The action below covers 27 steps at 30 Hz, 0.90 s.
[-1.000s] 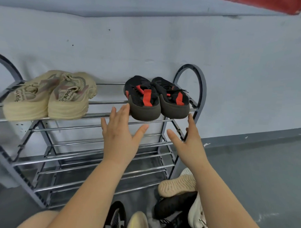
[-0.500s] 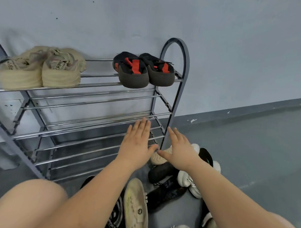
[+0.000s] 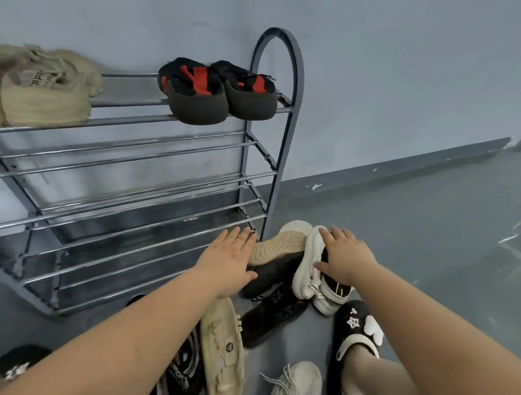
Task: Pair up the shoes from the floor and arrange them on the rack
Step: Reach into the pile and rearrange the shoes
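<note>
The metal shoe rack stands against the wall. On its top shelf sit a black-and-red pair at the right and a beige pair at the left. Loose shoes lie in a pile on the floor by the rack's right foot. My right hand rests on a white sneaker that lies on its side, fingers spread over its upper. My left hand hovers flat and open beside a beige sneaker with its sole up, just above a black shoe.
Nearer to me lie a black lace-up shoe, a cream shoe, a black patterned shoe and a light knit sneaker. My foot wears a black slipper. The rack's lower shelves hold nothing. Grey floor stretches to the right.
Both hands came down from the black-and-red pair on the top shelf to the pile on the floor. My right hand has landed on the white sneaker.
</note>
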### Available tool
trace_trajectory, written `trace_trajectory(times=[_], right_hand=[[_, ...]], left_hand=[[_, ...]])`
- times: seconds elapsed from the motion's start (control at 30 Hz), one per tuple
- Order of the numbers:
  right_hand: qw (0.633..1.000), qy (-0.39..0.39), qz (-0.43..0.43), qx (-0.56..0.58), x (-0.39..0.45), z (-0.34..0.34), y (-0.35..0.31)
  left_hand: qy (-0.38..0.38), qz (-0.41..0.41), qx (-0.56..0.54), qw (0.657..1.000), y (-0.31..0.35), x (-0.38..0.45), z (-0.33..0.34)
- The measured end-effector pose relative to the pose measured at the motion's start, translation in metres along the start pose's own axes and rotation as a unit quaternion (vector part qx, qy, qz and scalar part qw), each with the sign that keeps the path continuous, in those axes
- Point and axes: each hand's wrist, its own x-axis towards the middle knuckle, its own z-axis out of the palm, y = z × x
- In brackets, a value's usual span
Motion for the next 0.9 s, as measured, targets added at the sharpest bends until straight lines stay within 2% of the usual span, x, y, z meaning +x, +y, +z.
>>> trace_trajectory(times=[0.43,0.77,0.9], right_hand=[[0.995,-0.093,0.038,0.029,0.052,0.088,0.031],[0.988,-0.130,0.045,0.064,0.085,0.163,0.052],[0.984,-0.161,0.028,0.068,0.085,0.190,0.060]], left_hand=[[-0.102,0.041,-0.010,0.994,0.018,0.072,0.073],[-0.148,0.078,-0.007,0.986,0.056,0.149,0.118],[-0.150,0.066,-0.049,0.985,0.075,0.172,0.140]])
